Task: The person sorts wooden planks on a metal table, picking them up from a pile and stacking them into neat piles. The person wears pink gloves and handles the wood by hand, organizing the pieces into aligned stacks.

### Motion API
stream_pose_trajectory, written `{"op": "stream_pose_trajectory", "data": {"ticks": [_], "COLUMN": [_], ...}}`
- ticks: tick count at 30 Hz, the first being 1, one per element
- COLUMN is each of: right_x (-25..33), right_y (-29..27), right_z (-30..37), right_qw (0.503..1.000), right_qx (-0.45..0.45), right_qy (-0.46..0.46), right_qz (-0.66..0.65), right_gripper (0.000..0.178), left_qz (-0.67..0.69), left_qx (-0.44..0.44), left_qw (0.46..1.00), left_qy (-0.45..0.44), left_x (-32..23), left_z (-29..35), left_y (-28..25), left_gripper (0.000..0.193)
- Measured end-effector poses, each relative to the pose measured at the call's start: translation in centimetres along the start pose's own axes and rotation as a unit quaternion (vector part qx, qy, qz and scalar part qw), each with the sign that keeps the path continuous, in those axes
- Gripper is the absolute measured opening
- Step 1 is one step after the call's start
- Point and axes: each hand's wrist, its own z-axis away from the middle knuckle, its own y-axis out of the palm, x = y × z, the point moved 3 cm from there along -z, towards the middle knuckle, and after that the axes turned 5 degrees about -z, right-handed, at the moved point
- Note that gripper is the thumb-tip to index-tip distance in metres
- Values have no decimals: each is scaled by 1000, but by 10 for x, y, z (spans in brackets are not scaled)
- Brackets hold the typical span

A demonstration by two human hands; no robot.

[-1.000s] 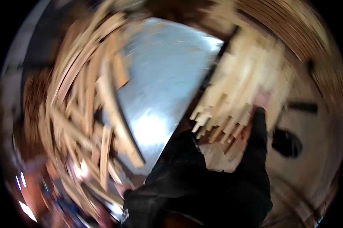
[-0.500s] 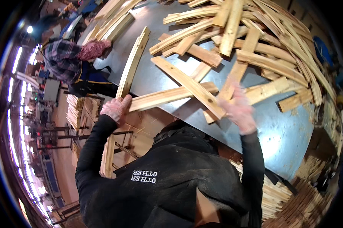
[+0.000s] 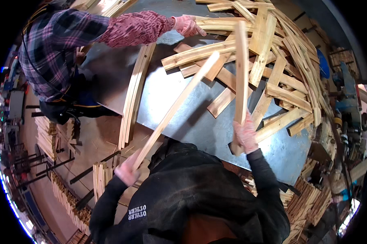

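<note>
My left hand (image 3: 127,171) is closed round the near end of a long, narrow wooden slat (image 3: 176,106), off the table's near edge. That slat slants up and away to the right over the metal table. My right hand (image 3: 245,134) grips a second wooden board (image 3: 241,69) near its lower end, and the board stands steeply tilted over the table. Left of these, a pair of long slats (image 3: 135,95) lies side by side, their near ends jutting past the table edge. A loose short board (image 3: 221,101) rests between my two pieces.
A heap of wooden slats (image 3: 289,95) covers the metal table's (image 3: 183,126) right and far parts. Another person in a plaid shirt (image 3: 75,32) stands at the left, a gloved hand (image 3: 189,27) stretched toward the heap. Stacked slats (image 3: 46,137) stand on racks at the lower left.
Both my hands now hold wooden pieces raised off the table; my left hand has come down toward me. The other person has moved nearer and reached an arm to the right across the table.
</note>
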Motion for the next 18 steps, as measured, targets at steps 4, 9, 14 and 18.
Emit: {"op": "stream_pose_trajectory", "data": {"ticks": [4,9,14,18], "right_x": [-45,-41,-77,-10], "right_y": [113,154,107,53], "right_z": [-2,-40,-34,-21], "right_qw": [893,958,978,934], "right_qx": [-42,-33,8,-81], "right_qy": [72,-8,94,137], "right_qz": [-443,-283,-187,-320], "right_gripper": [61,62,57,51], "left_qz": [103,54,-77,-346], "left_qx": [149,106,225,-322], "left_qw": [982,981,938,831], "left_qy": [59,156,252,293], "left_x": [-63,-97,-163,-182], "left_z": [-163,-256,-276,-369], "left_y": [39,119,46,-32], "left_gripper": [79,113,90,76]}}
